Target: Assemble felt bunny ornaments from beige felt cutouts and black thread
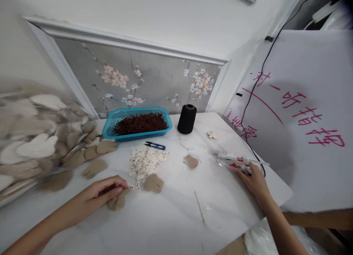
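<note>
Nearest the camera, one thin pale stick (199, 208) lies on the white table (165, 225), between the two forearms. The left hand (103, 190) lies palm down with its fingers together, pressing flat on one tan felt piece (118, 202) that shows under and just beyond the fingertips; it grips nothing. Just beside that piece sits a second tan felt piece (153, 183), lying flat and apart from the hand. The right hand (255, 179) rests near the table's right edge, its fingers touching the handle of one white glue gun (237, 161) that lies on its side with the nozzle pointing left; whether the fingers are closed round the handle cannot be told. A black cable (252, 97) runs up from the gun across a white sheet with red writing (309, 119).

Farther in, one heap of small white tags (146, 160) lies in the middle of the table, with one blue-handled thread snip (154, 146) touching its far edge. To the right of the heap lies a third, smaller tan felt piece (191, 161), with a loose black thread (185, 146) curling by it. One small pale flower-shaped bit (212, 135) lies farther right. On the left, a large blurred pile of tan and cream felt shapes (38, 144) spills onto the table, too many to count.

At the back stand one blue plastic basket (110, 125) filled with dark reddish-brown strands (140, 122), and beside it one black thread spool (186, 119), upright, before a wall panel painted with blossoms (154, 82).
</note>
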Tool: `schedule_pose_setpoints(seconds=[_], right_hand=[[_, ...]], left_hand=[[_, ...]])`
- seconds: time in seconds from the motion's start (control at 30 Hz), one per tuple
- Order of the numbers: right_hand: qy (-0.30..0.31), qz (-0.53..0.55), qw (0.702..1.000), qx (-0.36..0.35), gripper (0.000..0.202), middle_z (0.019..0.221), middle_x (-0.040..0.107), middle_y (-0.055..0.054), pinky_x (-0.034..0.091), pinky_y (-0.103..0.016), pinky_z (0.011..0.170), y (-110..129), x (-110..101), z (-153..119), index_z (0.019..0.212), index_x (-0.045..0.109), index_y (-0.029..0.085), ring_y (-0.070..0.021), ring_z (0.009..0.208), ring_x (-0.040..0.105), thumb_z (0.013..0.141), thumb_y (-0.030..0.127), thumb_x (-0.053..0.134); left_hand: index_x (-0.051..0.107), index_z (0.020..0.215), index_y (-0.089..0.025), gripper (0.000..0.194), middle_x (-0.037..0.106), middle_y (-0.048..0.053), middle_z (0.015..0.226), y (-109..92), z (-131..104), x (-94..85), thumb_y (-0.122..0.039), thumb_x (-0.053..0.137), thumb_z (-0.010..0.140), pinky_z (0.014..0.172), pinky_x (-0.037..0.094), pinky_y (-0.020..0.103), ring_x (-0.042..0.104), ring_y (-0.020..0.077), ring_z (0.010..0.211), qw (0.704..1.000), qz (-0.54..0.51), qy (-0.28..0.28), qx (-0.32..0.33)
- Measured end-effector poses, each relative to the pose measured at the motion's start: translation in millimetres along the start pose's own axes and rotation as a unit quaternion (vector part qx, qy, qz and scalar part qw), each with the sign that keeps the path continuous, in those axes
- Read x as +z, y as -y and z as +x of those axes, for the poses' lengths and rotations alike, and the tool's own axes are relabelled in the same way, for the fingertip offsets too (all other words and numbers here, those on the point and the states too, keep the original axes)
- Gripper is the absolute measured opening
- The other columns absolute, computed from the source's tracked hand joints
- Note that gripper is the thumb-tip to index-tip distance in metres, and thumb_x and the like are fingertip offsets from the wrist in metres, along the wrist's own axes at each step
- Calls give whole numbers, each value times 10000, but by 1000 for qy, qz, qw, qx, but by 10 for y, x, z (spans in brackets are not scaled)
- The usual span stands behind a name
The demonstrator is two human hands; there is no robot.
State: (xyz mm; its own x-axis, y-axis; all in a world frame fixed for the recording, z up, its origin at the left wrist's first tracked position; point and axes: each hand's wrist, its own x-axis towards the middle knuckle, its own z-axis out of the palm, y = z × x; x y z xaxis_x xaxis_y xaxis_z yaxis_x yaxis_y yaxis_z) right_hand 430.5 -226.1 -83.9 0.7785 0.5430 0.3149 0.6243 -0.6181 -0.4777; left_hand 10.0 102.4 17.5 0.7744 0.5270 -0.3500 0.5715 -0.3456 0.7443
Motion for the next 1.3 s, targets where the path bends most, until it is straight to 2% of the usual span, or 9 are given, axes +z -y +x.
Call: schedule_pose_setpoints(seconds=[0.1,0.23,0.33,0.4,0.53,0.6,0.7,0.87,1.3], right_hand=[[-153,29,986,58,799,1096,560,-181,424,-392,738,65,-46,-300,1116,528,105,-309,944,528,612,717,629],[-267,83,953,117,552,951,541,-116,424,-360,638,511,11,-812,976,515,156,-233,748,522,716,635,605],[-145,182,970,-72,345,825,525,-57,437,-327,641,1116,78,-966,901,495,178,-183,692,509,787,479,617],[6,274,948,-163,257,883,554,-64,457,-306,657,1595,88,-921,957,511,190,-173,740,530,811,368,626],[317,468,801,-198,417,1036,592,-60,488,-314,757,2515,12,-664,1129,485,228,-168,864,589,773,307,687],[377,535,737,-171,512,1026,597,-36,493,-295,737,2874,-35,-545,1116,491,236,-151,833,602,691,313,764],[387,578,704,-145,381,906,606,-15,488,-272,682,3231,-72,-434,977,560,205,-128,757,586,685,335,766],[367,612,693,-105,303,791,642,-21,510,-275,620,3403,-83,-338,953,653,180,-131,690,593,725,368,723],[416,615,669,-45,301,804,708,-23,602,-326,667,3266,8,-198,989,713,212,-152,682,679,709,316,749]], left_hand=[[627,1033,-241,392,619,48,952,-58,-37,58,-526,520,787,687,460,159,565,119,826,999,-44,-14,-7],[504,1184,-242,481,574,51,1030,-206,-92,119,-471,586,770,725,474,174,572,105,862,991,-132,-10,10],[459,1211,-250,534,561,49,1050,-369,-145,126,-429,638,741,687,478,163,568,85,821,984,-174,-6,37],[454,1204,-237,552,565,55,1033,-487,-186,126,-403,666,722,656,485,159,568,80,791,979,-193,-23,67],[455,1195,-221,533,580,57,999,-719,-270,138,-356,671,726,623,503,153,580,76,751,959,-217,-108,148],[468,1180,-234,497,585,45,1011,-828,-315,142,-340,665,736,626,514,145,586,69,752,948,-213,-156,179],[520,1115,-235,425,592,26,1018,-973,-383,120,-339,671,731,619,528,131,590,57,742,935,-192,-221,198],[601,936,-162,316,625,39,931,-1070,-429,21,-367,684,711,644,569,164,610,84,744,922,-150,-287,213],[605,958,-162,325,645,38,870,-920,-268,-62,-365,671,714,563,512,117,594,68,687,943,-157,-246,163]])
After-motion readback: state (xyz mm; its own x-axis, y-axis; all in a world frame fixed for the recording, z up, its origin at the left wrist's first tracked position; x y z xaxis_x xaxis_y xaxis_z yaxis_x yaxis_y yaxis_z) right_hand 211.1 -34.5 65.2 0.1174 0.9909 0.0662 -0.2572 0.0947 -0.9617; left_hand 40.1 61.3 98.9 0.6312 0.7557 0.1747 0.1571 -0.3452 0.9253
